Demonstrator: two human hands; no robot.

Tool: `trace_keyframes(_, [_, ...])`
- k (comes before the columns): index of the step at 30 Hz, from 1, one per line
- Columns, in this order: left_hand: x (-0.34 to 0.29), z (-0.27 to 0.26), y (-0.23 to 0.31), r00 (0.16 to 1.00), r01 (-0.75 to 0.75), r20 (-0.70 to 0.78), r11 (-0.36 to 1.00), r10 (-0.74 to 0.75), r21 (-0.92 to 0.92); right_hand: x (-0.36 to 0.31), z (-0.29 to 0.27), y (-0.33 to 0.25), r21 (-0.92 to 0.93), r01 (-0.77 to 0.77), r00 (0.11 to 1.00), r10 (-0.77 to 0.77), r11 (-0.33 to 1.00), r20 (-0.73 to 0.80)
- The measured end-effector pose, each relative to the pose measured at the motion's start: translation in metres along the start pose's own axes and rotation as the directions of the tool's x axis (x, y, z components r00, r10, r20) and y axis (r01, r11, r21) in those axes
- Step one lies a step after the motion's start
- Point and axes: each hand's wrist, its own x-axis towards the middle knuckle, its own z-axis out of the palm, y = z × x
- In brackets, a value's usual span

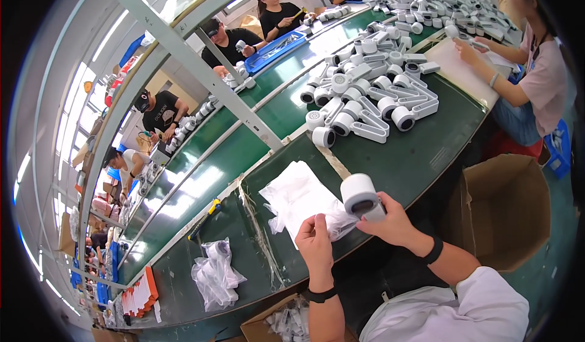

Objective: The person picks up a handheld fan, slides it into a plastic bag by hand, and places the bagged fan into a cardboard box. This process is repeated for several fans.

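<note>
My right hand (393, 223) grips a white handheld device (361, 197) with a round head, its dark opening facing me. My left hand (315, 241) pinches the edge of a clear plastic bag (338, 225) just below the device. Both hands hover over a stack of white bags (297, 194) lying on the green table (414, 153). Each wrist wears a black band.
A heap of the same white devices (365, 101) lies farther along the table. An open cardboard box (503, 211) stands at my right. Crumpled plastic bags (214, 274) and a yellow-blue tool (207, 214) lie to the left. Several people work along the conveyor and opposite.
</note>
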Motion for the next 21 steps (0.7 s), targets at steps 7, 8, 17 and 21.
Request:
trace_keyframes(7, [0.002, 0.006, 0.000, 0.998, 0.030, 0.049, 0.999, -0.031, 0.033, -0.011, -0.049, -0.045, -0.267, 0.006, 0.834, 0.142, 0.964, 0.532])
trace_keyframes(8, [0.001, 0.007, 0.001, 0.998, 0.030, 0.051, 0.999, -0.032, 0.032, -0.008, -0.047, -0.050, -0.325, -0.035, 0.797, 0.222, 0.945, 0.562])
trace_keyframes(17, [0.002, -0.016, 0.009, 0.945, -0.158, 0.309, 0.975, 0.105, 0.153, 0.018, -0.036, -0.047, -0.470, -0.047, 0.574, 0.409, 0.882, 0.709])
trace_keyframes(21, [-0.002, -0.014, 0.022, 0.915, -0.226, 0.390, 0.936, 0.108, 0.270, 0.017, -0.028, -0.031, -0.436, -0.108, 0.604, 0.407, 0.893, 0.685])
